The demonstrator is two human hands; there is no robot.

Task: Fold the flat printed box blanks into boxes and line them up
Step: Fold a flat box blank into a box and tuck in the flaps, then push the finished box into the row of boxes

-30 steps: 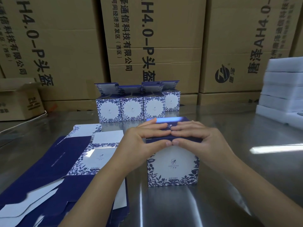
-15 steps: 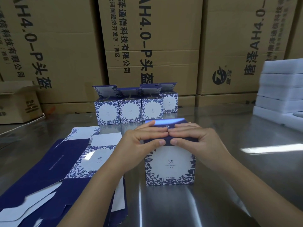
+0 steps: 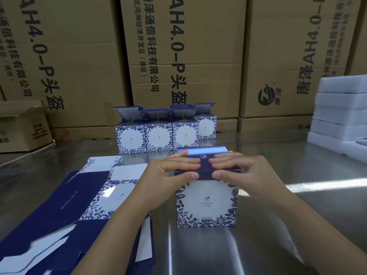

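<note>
A person's left hand [image 3: 168, 175] and right hand [image 3: 248, 173] meet on top of a blue-and-white printed box [image 3: 206, 203] standing upright on a steel table [image 3: 208, 255]. On each hand the fingers lie close together, flat across the dark blue lid, while the thumb presses the lid's front lip, pinching that edge.

The likely risk is uneven pressure, which could crease the lid or leave its tuck flap outside the front wall. A hard push could also slide the box on the smooth metal.

Four folded boxes [image 3: 158, 135] stand side by side behind it, top flaps up. Flat blanks [image 3: 111, 197] lie just to the left.
</note>
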